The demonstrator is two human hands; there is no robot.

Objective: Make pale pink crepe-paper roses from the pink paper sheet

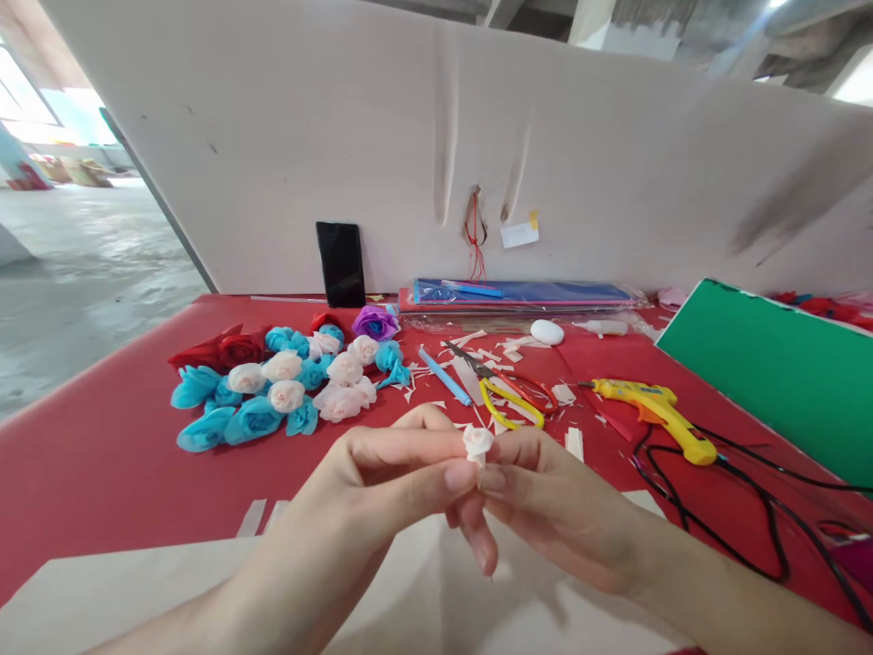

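Both my hands meet at the middle of the view over the red table point(102, 455). Between their fingertips sits a small pale pink paper rose point(477, 441). My left hand point(382, 482) pinches it from the left with thumb and fingers pressed together. My right hand point(552, 500) grips it from the right, fingers curled under the bud. A pile of finished paper roses point(286, 382) in blue, pink, red and purple lies on the table beyond my left hand.
Yellow-handled scissors point(505, 396), a blue pen point(445, 376) and paper scraps lie beyond my hands. A yellow glue gun point(658, 414) with a black cord lies at right, beside a green sheet point(777, 373). A phone point(341, 264) leans on the back wall by stacked paper sheets point(518, 293).
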